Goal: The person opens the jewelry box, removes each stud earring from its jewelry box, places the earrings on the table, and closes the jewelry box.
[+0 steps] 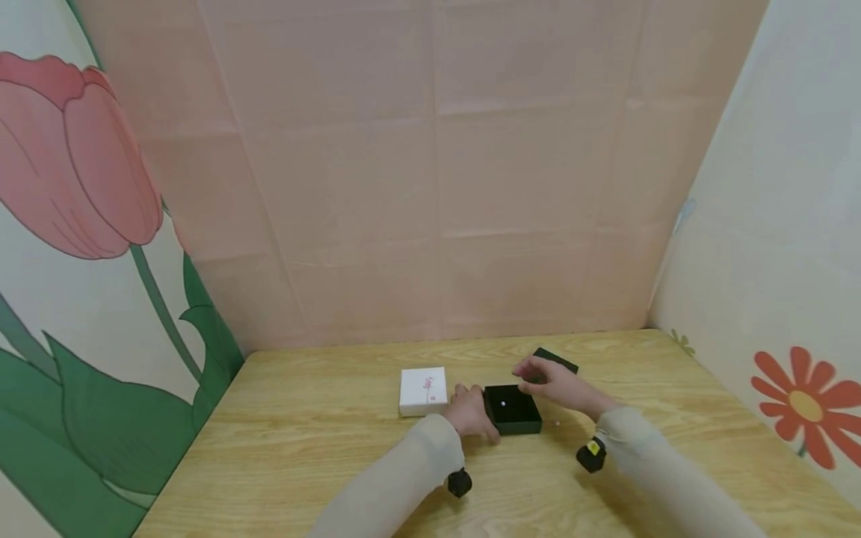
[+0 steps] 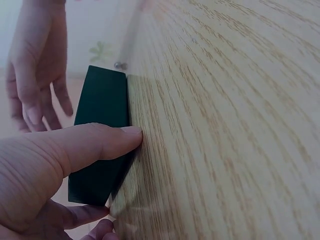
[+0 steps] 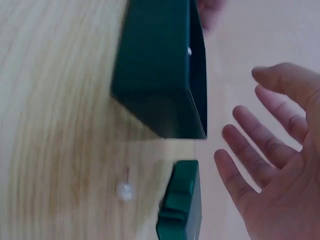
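A dark green open box (image 1: 514, 427) stands on the table, with a small white bead (image 1: 503, 404) showing inside it. My left hand (image 1: 471, 412) grips the box's left side; in the left wrist view its thumb lies across the green wall (image 2: 102, 97). Over the box's right rim hovers my right hand (image 1: 554, 384), holding nothing, its fingers spread and relaxed in the right wrist view. On the wood to the right of the box lies a pearl stud earring (image 3: 124, 191) with a thin pin. A notched green piece (image 3: 179, 202) lies behind it.
A white box (image 1: 423, 391) with pink lettering stands left of my left hand. The wooden table (image 1: 303, 426) meets a pink cloth backdrop (image 1: 430, 224) at its far edge. Flower-printed panels rise on both sides.
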Tool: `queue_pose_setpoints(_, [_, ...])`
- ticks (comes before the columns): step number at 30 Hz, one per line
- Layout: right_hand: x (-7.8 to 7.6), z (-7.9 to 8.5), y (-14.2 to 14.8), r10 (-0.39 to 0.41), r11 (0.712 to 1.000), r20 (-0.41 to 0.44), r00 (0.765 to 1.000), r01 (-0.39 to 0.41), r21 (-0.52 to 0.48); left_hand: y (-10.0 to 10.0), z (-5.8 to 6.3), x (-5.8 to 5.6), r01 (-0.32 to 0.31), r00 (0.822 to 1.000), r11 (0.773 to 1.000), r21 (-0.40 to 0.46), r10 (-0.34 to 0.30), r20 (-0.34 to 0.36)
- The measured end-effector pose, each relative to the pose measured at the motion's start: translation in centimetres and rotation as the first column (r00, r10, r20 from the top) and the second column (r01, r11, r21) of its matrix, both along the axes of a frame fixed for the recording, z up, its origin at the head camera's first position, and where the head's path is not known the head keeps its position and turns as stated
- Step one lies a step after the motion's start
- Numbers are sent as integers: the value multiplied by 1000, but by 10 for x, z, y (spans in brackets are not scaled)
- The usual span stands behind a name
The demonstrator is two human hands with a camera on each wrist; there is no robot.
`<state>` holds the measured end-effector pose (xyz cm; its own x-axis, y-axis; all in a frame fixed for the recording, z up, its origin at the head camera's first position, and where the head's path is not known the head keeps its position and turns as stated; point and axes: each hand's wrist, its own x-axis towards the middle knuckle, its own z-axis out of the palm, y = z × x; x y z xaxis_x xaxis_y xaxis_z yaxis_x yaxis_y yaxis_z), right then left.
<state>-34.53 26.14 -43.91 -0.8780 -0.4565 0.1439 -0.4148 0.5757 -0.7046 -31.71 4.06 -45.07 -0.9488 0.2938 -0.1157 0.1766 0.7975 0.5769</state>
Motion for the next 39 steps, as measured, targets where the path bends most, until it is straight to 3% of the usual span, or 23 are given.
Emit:
queue_pose_setpoints(9, [0,-8,-17,89,994,-42,995,-87,60,-1,0,0,0,1000,1000,17,0,16])
queue_pose_setpoints(16, [-10,-20,-19,92,981,-24,996,-86,172,1,0,-2,-1,999,1000,7,1,37])
queue_pose_setpoints(39, [-10,-19,-30,86,964,5,996,-84,253,0,-1,-3,-1,999,1000,10,1,37])
